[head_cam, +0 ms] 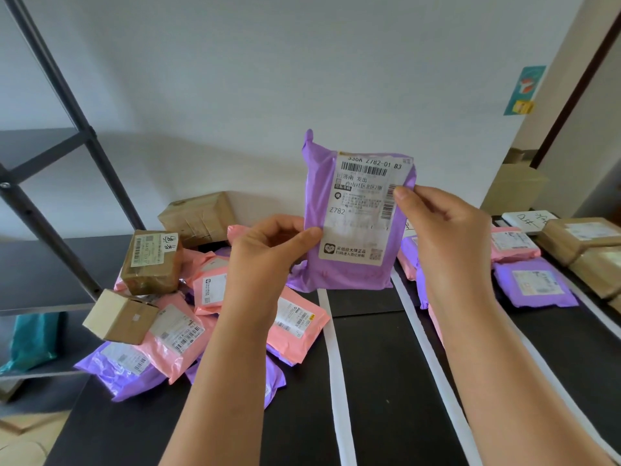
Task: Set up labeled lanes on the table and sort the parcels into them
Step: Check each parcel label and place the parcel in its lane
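Note:
Both hands hold a purple parcel upright above the black table, its white shipping label facing me. My left hand pinches its left edge; my right hand pinches its right edge. White tape strips run along the table and mark lanes. A heap of pink and purple parcels with small cardboard boxes lies at the left. In the right-hand lanes lie a purple parcel, a pink parcel and cardboard boxes.
A dark metal shelf rack stands at the left, with a teal bag on a low shelf. A white handwritten label card lies at the far right of the table. A white wall is behind the table.

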`<action>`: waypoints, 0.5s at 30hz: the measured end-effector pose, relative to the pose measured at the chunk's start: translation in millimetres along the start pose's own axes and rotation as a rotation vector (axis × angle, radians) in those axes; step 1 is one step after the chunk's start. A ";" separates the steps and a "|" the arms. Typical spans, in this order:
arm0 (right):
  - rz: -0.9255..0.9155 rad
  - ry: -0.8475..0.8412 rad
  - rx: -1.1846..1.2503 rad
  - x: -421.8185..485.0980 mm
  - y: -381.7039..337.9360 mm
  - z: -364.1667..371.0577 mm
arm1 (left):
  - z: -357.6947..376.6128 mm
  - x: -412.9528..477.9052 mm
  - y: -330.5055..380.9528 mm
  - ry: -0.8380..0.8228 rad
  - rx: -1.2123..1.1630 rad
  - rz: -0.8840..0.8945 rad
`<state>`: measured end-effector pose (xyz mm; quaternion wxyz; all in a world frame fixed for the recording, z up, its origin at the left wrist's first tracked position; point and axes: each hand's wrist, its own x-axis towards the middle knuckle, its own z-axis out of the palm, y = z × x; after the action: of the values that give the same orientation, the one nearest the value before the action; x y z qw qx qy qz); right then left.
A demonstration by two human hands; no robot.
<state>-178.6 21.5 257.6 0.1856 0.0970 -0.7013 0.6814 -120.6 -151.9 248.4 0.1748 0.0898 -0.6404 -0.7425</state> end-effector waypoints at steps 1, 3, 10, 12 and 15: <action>-0.004 0.007 0.001 -1.4 -0.4 -1.3 | 0.3 -0.6 0.8 -0.009 0.006 0.004; -0.011 0.021 0.001 -4.1 -3.2 -3.3 | 1.1 -1.3 2.0 -0.015 0.029 0.017; -0.030 -0.041 0.027 -14.4 -9.3 -6.0 | 10.4 -6.4 15.9 0.085 -0.043 0.120; -0.001 -0.082 0.068 -14.9 -12.8 -7.8 | 11.0 -7.2 19.4 0.101 -0.064 0.148; 0.059 -0.145 0.173 -14.8 -17.4 -12.0 | 10.8 -6.3 21.1 0.111 -0.125 0.169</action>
<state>-156.8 30.7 267.8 0.1053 0.1411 -0.6539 0.7358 -115.5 -142.1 270.3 0.2773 0.0655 -0.5875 -0.7575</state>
